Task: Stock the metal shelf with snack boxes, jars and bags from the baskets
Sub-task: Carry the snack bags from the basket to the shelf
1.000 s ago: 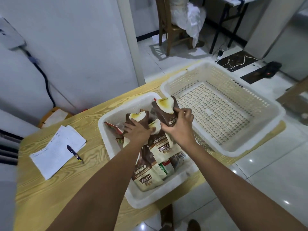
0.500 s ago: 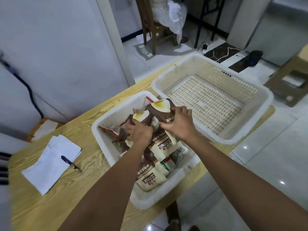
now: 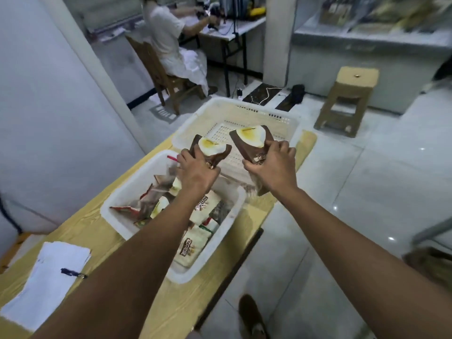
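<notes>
My left hand (image 3: 198, 172) grips a brown and cream snack bag (image 3: 212, 148), lifted above the near white basket (image 3: 117, 199). Another bag of the same kind (image 3: 252, 140) is gripped in my right hand (image 3: 273, 167), raised over the gap between the two baskets. Several more snack bags (image 3: 193, 245) lie in the near basket. Behind it stands a slotted white basket (image 3: 281, 118) with nothing visible inside. A shelf with goods (image 3: 367, 33) shows at the far right, blurred.
Both baskets sit on a wooden table (image 3: 102, 238) with papers (image 3: 49, 277) and a pen (image 3: 73, 273) at its left. A person sits on a chair (image 3: 159, 69) at a desk behind. A tan stool (image 3: 347, 99) stands on the tiled floor at the right.
Both hands have lifted their bags up out of the near basket and apart. The camera has tilted up and to the right, bringing the seated person, stool and shelf into view.
</notes>
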